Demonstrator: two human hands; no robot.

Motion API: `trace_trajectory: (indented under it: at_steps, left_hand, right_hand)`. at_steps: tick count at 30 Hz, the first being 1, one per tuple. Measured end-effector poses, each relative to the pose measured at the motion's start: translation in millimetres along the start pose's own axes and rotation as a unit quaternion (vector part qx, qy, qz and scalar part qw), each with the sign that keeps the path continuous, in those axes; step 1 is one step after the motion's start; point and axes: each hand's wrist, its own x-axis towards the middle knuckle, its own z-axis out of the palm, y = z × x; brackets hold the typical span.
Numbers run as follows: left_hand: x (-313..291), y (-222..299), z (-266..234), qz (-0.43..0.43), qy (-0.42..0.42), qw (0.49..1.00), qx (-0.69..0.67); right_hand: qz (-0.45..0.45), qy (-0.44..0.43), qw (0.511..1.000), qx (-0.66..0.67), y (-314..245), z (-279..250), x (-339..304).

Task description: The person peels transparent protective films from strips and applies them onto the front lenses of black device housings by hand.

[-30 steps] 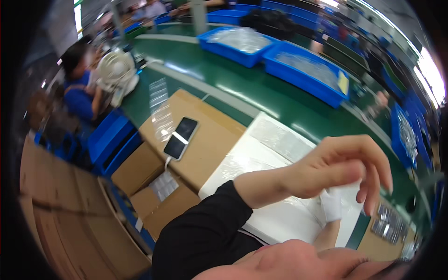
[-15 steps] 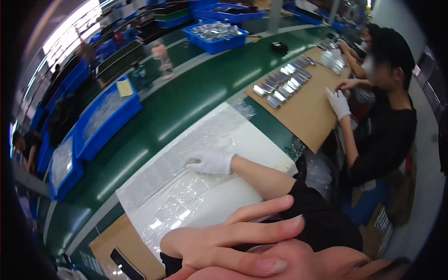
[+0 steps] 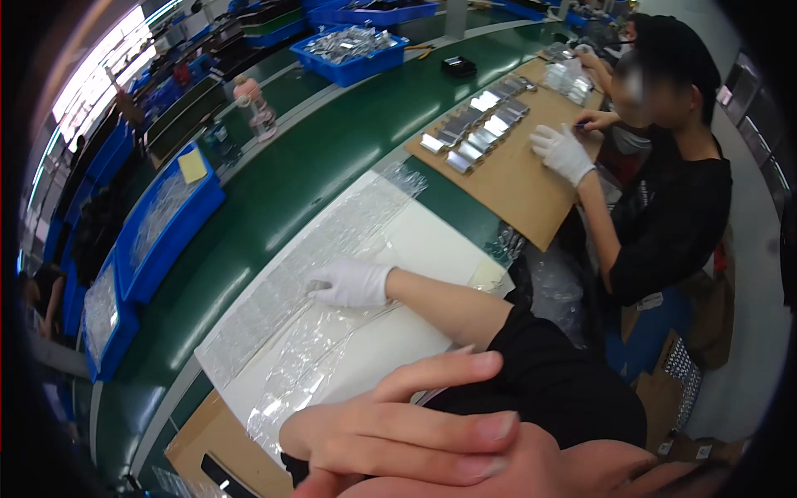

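My right hand (image 3: 353, 284), in a white glove, lies on clear plastic sleeves spread over a white board (image 3: 427, 236). Its fingers look curled; whatever may be under or inside them is hidden. Beyond it, a long row of flat plastic sleeves (image 3: 278, 299) runs along the board's far side. Loose shiny plastic film (image 3: 311, 361) lies on the near side. Bare and raised close to the camera, my left hand (image 3: 390, 432) has its fingers stretched toward the right, holding nothing visible.
At right, a co-worker (image 3: 664, 191) with one gloved hand works at a cardboard sheet (image 3: 506, 199) bearing rows of shiny metal pieces (image 3: 473, 137). Blue bins (image 3: 170, 224) line the left, and another blue bin (image 3: 349, 66) stands farther back. A dark phone-like object (image 3: 224, 475) lies at lower left.
The whole view has shifted, so the board and bins appear farther left. My left hand's fingers have drawn closer together. My right hand stays on the sleeves. The co-worker's gloved hand has moved slightly over the cardboard.
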Motion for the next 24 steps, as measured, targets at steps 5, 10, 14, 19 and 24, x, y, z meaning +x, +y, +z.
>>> trace_trajectory:
  at_steps: [5,10,14,19,24]
  left_hand:
    - [12.7,6.8,-12.8,-0.042,0.038,0.995,0.084]
    - [14.6,4.3,-50.6,-0.288,-0.155,0.937,0.125]
    - [30.5,18.6,-53.9,-0.529,-0.200,0.809,0.160]
    - [16.2,40.5,-54.9,-0.456,-0.098,0.882,0.071]
    - [16.4,54.0,-9.9,-0.327,0.102,0.932,0.121]
  right_hand:
    - [-0.018,0.002,1.000,-0.002,-4.9,-5.9,-3.2]
    - [0.017,-0.025,0.999,0.033,-5.3,-7.4,-2.9]
    - [0.024,-0.017,0.999,0.028,-3.9,-4.6,-1.4]
    - [0.017,-0.009,0.999,0.026,-6.3,-0.9,1.1]
    - [0.034,-0.004,0.999,0.035,-3.9,-8.1,-5.6]
